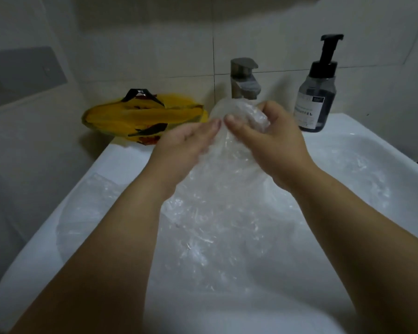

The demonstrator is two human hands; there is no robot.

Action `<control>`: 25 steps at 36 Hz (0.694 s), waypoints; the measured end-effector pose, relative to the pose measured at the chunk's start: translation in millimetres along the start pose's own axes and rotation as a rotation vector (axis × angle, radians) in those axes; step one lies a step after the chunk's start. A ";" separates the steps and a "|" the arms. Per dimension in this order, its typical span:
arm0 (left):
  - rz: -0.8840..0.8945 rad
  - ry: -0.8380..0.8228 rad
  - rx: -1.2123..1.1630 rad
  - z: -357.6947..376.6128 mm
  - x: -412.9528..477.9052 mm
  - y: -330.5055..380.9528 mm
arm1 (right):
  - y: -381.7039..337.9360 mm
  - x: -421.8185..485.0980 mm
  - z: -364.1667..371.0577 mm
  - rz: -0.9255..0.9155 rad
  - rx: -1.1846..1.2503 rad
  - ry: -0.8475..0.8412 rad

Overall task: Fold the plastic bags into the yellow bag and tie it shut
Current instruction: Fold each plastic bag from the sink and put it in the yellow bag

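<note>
Head view is read from the left: loose plastic [89,206] is seen crumpled in the left of the sink [121,155], and behind it the yellow bag [143,116] is found slumped at the sink's back left corner, untied and apart from both hands. Near the middle, the left grip [186,145] is laid against the clear bag [227,169], but its fingers are blurred, so it cannot be told whether the film is pinched or only pressed. The right grip [273,143] is clenched round the bag's rolled upper end, just in front of the tap [244,80]. Trouble is judged most likely from the film itself: being springy and slick, the roll could be sprung open once either grip is eased to reach the yellow bag. The roll could also be caught on the tap spout if it is lifted carelessly. Further right, the soap bottle [316,102] could be knocked over by a wide sweep. More plastic [362,172] lies in the right of the basin and could be overlooked.
</note>
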State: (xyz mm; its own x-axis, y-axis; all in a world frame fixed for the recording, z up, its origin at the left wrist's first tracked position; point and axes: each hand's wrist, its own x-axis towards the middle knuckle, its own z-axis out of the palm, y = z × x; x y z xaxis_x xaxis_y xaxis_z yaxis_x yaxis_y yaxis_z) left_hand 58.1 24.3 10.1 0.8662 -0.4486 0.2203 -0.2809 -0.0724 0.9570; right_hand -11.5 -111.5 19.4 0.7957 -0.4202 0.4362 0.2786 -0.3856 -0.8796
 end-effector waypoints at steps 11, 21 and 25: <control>0.030 0.356 -0.429 -13.7 11.8 -0.5 | -0.4 -0.8 -5.8 0.139 0.055 -0.191; -0.085 0.332 -0.803 -18.9 10.0 9.4 | -3.0 7.0 -13.3 0.328 0.413 0.131; -0.226 0.070 -0.624 -16.8 3.3 8.3 | 1.9 12.5 -14.1 0.341 0.367 0.281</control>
State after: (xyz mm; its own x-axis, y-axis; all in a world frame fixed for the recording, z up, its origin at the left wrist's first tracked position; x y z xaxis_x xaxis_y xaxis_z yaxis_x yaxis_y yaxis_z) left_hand 65.6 37.2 21.9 0.9065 -0.4221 -0.0070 0.1843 0.3806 0.9062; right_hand -8.6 -129.0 25.9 0.7138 -0.6924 0.1055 0.2393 0.0995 -0.9658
